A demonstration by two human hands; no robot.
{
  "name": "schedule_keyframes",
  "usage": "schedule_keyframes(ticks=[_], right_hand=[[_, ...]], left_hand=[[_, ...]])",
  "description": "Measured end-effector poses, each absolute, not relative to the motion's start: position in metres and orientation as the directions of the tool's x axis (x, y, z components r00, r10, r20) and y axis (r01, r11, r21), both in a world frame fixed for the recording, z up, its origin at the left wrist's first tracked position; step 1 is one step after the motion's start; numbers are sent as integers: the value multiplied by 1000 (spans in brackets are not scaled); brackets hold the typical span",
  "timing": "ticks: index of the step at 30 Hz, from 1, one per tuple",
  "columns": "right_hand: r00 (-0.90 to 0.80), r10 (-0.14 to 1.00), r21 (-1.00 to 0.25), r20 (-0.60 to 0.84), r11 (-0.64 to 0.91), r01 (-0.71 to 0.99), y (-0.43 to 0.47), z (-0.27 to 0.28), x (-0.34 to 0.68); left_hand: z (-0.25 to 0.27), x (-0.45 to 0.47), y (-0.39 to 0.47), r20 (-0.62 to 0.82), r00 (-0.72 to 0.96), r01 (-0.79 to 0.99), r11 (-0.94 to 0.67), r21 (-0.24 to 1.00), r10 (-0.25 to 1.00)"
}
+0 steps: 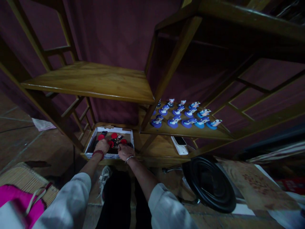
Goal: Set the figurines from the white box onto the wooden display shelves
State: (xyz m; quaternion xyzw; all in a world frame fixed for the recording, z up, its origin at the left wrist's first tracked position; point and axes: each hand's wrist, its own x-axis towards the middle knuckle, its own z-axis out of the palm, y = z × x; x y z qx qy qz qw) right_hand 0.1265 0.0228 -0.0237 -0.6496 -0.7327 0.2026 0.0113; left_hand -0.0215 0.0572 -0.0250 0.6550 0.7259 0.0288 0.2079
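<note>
Both my hands reach into a shallow white box [92, 142] on the lowest wooden shelf. The box holds several small figurines with red bases [114, 135]. My left hand [102, 146], with a red bead bracelet at the wrist, rests over the figurines at the box's left-middle. My right hand [124, 151], with a thin metal bangle, is at the box's near right side, fingers curled down among the figurines. The dim light and my knuckles hide whether either hand grips one.
Several figurines with blue bases [186, 116] stand in rows on the shelf to the right. A white phone-like device [180, 144] lies below them. A black round object [209, 183] sits on the floor at right; a woven mat and pink bag [16, 197] at left.
</note>
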Motion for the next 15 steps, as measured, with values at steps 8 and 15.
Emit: schedule_keyframes(ticks=[8, 15], right_hand=[[-162, 950, -292, -265, 81, 953, 22, -22, 126], [-150, 952, -277, -268, 73, 958, 23, -21, 125]], left_hand=[[-27, -22, 55, -215, -30, 941, 101, 324, 976], [-23, -21, 50, -202, -151, 926, 210, 314, 968]])
